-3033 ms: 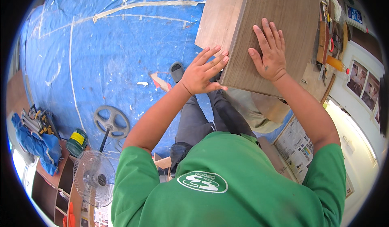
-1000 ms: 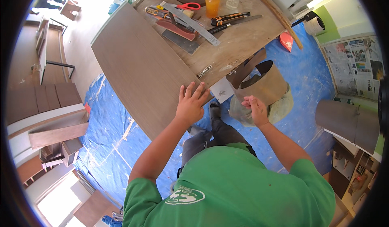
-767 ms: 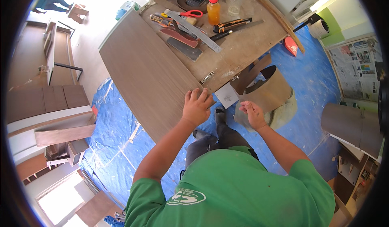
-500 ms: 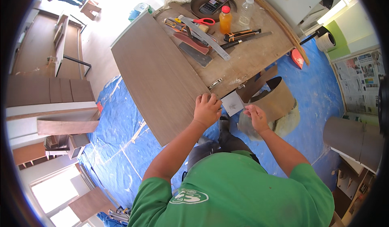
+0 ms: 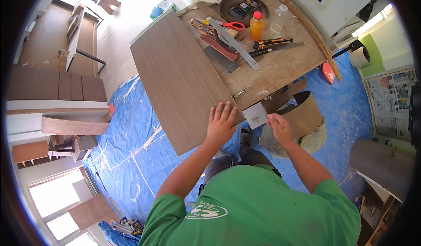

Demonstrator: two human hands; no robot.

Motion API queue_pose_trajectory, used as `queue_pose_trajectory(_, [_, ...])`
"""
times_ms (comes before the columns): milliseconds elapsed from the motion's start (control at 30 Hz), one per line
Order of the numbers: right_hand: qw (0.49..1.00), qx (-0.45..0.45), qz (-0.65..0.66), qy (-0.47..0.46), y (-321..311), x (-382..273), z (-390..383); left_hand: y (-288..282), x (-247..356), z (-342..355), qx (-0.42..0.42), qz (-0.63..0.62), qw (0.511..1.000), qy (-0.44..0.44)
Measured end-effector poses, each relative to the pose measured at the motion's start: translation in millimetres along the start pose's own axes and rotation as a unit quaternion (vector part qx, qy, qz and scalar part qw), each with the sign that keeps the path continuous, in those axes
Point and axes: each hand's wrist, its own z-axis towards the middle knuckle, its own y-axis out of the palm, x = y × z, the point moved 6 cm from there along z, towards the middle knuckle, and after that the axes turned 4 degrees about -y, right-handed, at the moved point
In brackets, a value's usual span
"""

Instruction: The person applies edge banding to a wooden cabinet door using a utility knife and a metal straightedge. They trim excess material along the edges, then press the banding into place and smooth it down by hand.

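Note:
My left hand [image 5: 222, 122] lies with its fingers spread on the near right corner of a brown wood-grain panel [image 5: 180, 77]. The panel rests along the left side of a worn worktable [image 5: 276, 66] and juts out past its near edge. My right hand [image 5: 279, 127] is closed in a pinch at the right edge of a small white square sheet [image 5: 254, 115] with a greyish patch in its middle. That sheet is just beyond the panel's corner, by the table's edge. A metal hinge [image 5: 240, 93] sits between panel and tabletop.
On the table are red-handled scissors [image 5: 233, 25], a metal ruler [image 5: 245, 55], a utility knife [image 5: 272, 43], an orange drink bottle [image 5: 256, 26], a clear bottle [image 5: 279, 20] and a phone [image 5: 244, 8]. A curled brown sheet [image 5: 307, 114] stands below on blue plastic sheeting [image 5: 131, 140].
My left hand has gone from curled fingers at the panel's edge to spread fingers on its face. My right hand stays pinched at the white sheet. The whole view has shifted slightly.

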Motion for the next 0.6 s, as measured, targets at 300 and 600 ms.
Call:
queue_pose_trajectory(300, [1.000, 0.012, 0.017, -0.003, -9, 9, 12, -15, -77, -86, -0.043, 0.024, 0.996, -0.069])
queue_pose_trajectory(600, [0.999, -0.017, -0.031, -0.010, -3, 3, 24, -22, -137, -145, -0.030, 0.065, 0.991, -0.114])
